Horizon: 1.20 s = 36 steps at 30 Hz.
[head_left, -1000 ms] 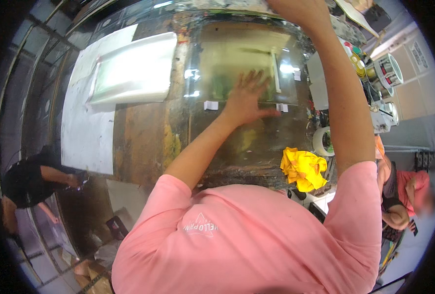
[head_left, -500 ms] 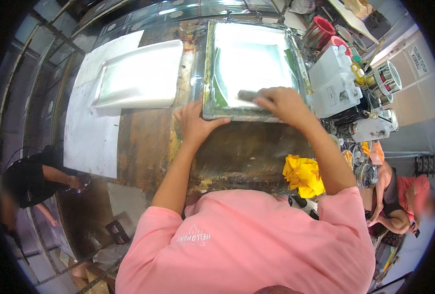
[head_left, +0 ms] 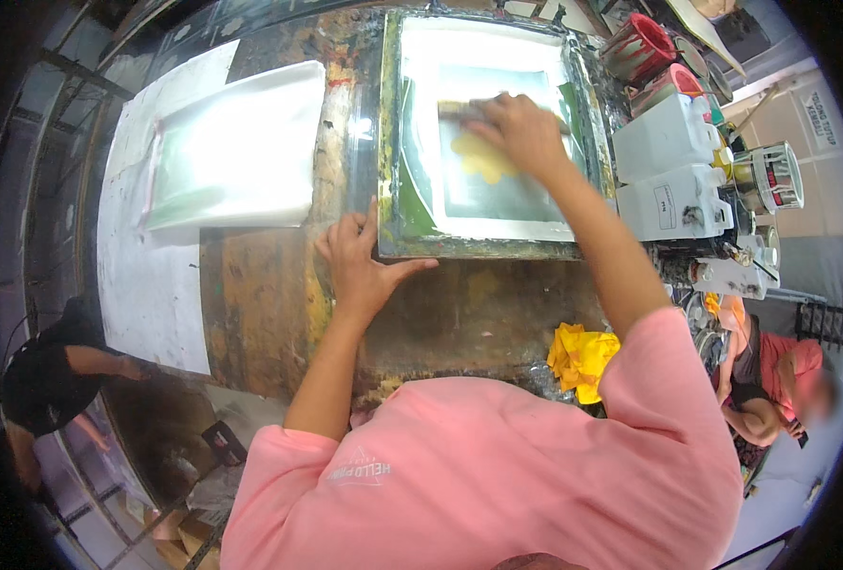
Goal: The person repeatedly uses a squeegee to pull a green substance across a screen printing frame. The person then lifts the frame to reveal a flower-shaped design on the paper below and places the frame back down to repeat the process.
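A printing screen in a stained frame (head_left: 478, 249) lies on the worktable, with green patches at the edges of its pale mesh. My right hand (head_left: 526, 138) is closed around a squeegee (head_left: 453, 111) and presses it on the mesh, left of the frame's right side. Just below the squeegee shows a yellow flower-like patch (head_left: 483, 160). My left hand (head_left: 353, 261) lies against the near left corner of the frame, thumb along the near edge and index finger up the left side. To its left is a stack of pale sheets (head_left: 236, 152).
White jugs (head_left: 664, 138), a red bucket (head_left: 635, 47) and a paint-stained can (head_left: 768, 180) crowd the right side. A crumpled yellow cloth (head_left: 583, 363) lies at the table's near right. One person (head_left: 56, 375) is at far left, another (head_left: 787, 380) sits at right.
My right hand and the squeegee have moved away from me, from the near part of the mesh toward its far part. The yellow patch now shows. The view has shifted slightly.
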Tool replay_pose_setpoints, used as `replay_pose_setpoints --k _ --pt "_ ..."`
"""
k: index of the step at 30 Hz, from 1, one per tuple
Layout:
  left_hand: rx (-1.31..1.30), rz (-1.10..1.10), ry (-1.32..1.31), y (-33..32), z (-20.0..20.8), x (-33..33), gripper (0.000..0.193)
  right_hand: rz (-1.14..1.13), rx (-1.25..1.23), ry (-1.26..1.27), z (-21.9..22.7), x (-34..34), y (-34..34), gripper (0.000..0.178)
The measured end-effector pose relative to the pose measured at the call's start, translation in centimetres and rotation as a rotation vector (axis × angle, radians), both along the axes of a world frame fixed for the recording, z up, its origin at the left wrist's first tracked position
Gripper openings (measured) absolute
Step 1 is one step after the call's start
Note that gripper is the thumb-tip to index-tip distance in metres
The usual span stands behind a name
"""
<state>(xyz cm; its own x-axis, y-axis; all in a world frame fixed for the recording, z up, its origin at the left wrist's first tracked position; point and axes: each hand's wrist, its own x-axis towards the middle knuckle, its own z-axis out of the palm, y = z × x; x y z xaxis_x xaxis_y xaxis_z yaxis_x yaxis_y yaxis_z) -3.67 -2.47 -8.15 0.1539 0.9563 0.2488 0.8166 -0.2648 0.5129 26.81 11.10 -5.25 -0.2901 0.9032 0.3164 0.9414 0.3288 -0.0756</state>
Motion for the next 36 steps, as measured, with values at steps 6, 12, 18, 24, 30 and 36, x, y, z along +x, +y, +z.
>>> replay_pose_setpoints --k 6,12,18,24,30,36 --pt "0.151 -0.043 -0.046 0.2 0.1 0.0 0.122 0.102 -0.236 0.089 4.2 2.9 13.2 0.061" --pt "0.147 -0.076 -0.103 0.2 -0.4 -0.1 0.122 0.018 -0.043 0.042 1.0 2.4 10.5 0.054" --pt "0.149 -0.063 -0.111 0.1 -0.8 -0.1 0.12 0.018 -0.113 0.041 2.5 0.0 -4.1 0.047" --pt "0.058 -0.033 -0.085 -0.4 0.1 0.0 0.109 0.021 -0.2 0.011 6.8 -2.7 -15.4 0.044" --pt "-0.001 -0.072 -0.915 0.2 5.0 3.1 0.107 0.03 0.225 -0.042 11.6 -3.2 -15.5 0.037" --pt "0.263 -0.096 -0.772 3.4 9.0 3.7 0.109 -0.013 0.503 -0.042 19.0 -2.8 -8.5 0.047"
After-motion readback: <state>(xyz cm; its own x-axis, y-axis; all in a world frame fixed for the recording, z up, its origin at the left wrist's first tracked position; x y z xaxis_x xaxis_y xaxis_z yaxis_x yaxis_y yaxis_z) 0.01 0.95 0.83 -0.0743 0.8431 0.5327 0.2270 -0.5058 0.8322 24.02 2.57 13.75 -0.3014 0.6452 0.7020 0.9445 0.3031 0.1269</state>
